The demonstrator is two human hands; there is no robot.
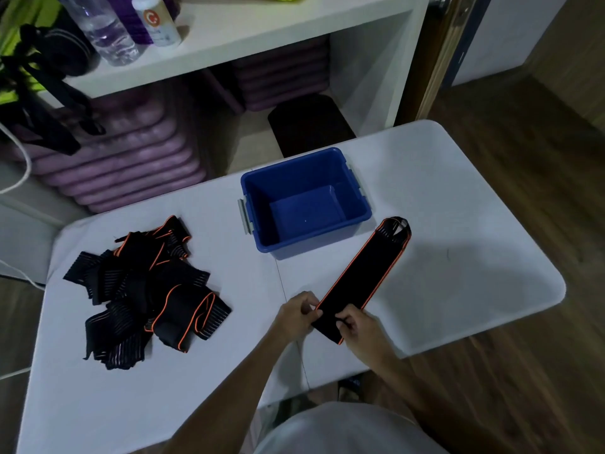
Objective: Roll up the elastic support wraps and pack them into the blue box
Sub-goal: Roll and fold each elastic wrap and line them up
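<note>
White surface (458,198) fills my view, its rounded right corner hanging over wood floor (540,371), shelving (248,31) crowding the far edge. I've got open room along the right side and across the near left. Blue box (306,204) sits mid-surface near the far edge, open-topped, nothing visible inside. Left of it, well apart, a heap of black, orange-edged wraps (144,293) lies tangled. One wrap (363,278) stretches flat and diagonal, far end just beside the box's right corner. Left hand (299,314) and right hand (358,327) each have their grip pinched on its near end.
</note>
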